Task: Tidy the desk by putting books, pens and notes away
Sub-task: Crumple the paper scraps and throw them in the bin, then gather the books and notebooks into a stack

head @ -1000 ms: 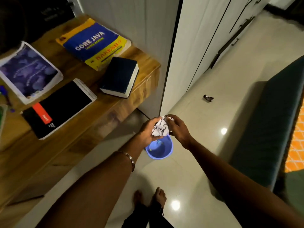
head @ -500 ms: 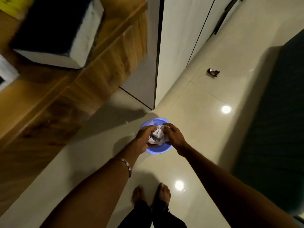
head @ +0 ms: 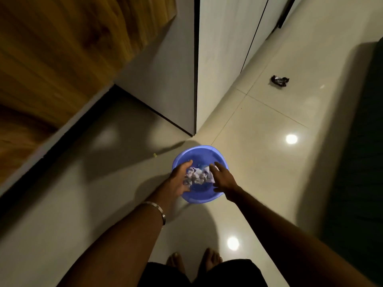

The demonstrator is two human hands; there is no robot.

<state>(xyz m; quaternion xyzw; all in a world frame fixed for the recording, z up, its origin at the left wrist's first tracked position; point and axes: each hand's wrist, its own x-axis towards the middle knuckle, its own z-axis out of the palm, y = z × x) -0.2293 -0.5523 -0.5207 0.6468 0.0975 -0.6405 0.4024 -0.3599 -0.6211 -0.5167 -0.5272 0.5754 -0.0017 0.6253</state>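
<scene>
Pale glossy tiles (head: 259, 125) underfoot, two lamp glints on them. Crumpled paper (head: 198, 176) sits over the mouth of a blue bin (head: 199, 198), between both hands. Left hand (head: 179, 179) cups its left side, fingers spread and loose; right hand (head: 223, 179) just right of it, fingers splayed, not pinching. Bangle (head: 160, 210) on the left wrist. Bare feet (head: 193, 263) near. Wooden desk (head: 62, 59) far left; dark wrapper (head: 279, 80) far right.

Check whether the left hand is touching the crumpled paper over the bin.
Cannot tell. In the head view the left hand sits right against the crumpled paper above the blue bin, but blur hides any contact or gap.
</scene>
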